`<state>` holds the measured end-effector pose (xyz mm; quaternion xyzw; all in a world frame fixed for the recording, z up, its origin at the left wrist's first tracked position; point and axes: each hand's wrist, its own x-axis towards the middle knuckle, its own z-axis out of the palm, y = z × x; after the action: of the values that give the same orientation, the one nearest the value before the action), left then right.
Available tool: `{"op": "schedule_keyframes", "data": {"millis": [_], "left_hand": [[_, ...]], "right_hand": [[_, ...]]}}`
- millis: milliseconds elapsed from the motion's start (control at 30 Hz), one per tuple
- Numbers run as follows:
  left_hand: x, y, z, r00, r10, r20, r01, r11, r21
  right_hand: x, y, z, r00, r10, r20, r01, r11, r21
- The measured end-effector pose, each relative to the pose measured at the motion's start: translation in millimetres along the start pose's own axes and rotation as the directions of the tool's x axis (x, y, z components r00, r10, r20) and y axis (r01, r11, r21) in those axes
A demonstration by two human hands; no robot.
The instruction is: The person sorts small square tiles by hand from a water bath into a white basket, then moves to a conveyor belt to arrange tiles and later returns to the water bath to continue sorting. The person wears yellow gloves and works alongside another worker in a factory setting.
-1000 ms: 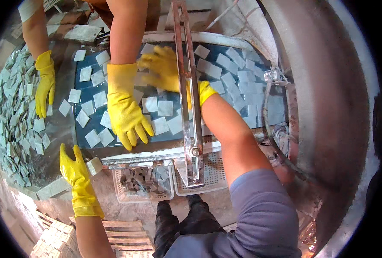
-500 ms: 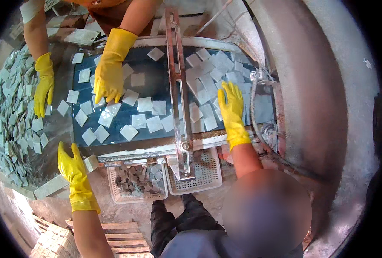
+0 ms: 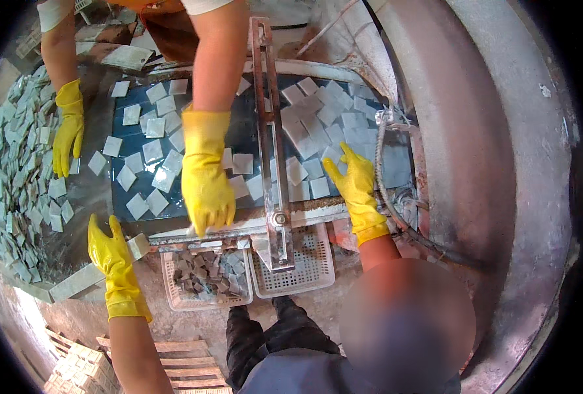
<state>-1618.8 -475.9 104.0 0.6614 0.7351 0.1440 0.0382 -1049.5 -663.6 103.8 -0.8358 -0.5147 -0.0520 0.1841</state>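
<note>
My left hand (image 3: 113, 259), in a wet yellow rubber glove, rests at the near left corner of the work surface, thumb and fingers apart, holding nothing I can see. My right hand (image 3: 357, 190), gloved the same way, is over the right end of the dark blue wet belt (image 3: 122, 205). Its thumb and forefinger are spread beside closely laid pale stone tiles (image 3: 314, 131); whether it touches one I cannot tell. More square tiles (image 3: 152, 151) lie scattered on the belt's left part. A slotted metal bar (image 3: 263, 85) crosses above the belt between my hands.
A co-worker's gloved hand (image 3: 207, 180) reaches across to the belt's near edge; the other gloved hand (image 3: 68, 128) hangs by a big tile heap (image 3: 16, 171). Below stand a crate of tile pieces (image 3: 206, 304) and another white crate (image 3: 314, 279). A hose (image 3: 378, 157) runs at right.
The co-worker's reaching hand has moved toward me and rightward, baring tiles on the belt's left part. My right hand has shifted slightly nearer, its fingers tilting left. My left hand has barely moved.
</note>
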Motion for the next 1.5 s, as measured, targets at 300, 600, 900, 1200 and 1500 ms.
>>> {"op": "schedule_keyframes", "data": {"millis": [300,600,900,1200,1500], "left_hand": [[1,-4,2,0.999,-0.016,0.029,0.017,1.0,-0.026],[1,3,-2,0.998,-0.028,0.061,0.03,0.999,-0.023],[4,1,1,0.998,-0.023,0.057,0.023,1.0,-0.001],[2,-9,3,0.998,-0.033,0.048,0.034,0.999,-0.01],[2,3,-2,0.999,-0.027,0.038,0.026,1.0,0.004]], "right_hand": [[13,35,14,0.982,-0.121,0.144,0.147,0.971,-0.187],[-2,6,13,0.999,0.044,0.03,-0.038,0.984,-0.174],[15,-29,18,0.905,0.305,0.295,-0.41,0.81,0.42],[23,-98,30,0.98,-0.131,0.153,0.092,0.967,0.238],[1,-42,8,0.956,-0.044,0.292,-0.058,0.942,0.331]]}}
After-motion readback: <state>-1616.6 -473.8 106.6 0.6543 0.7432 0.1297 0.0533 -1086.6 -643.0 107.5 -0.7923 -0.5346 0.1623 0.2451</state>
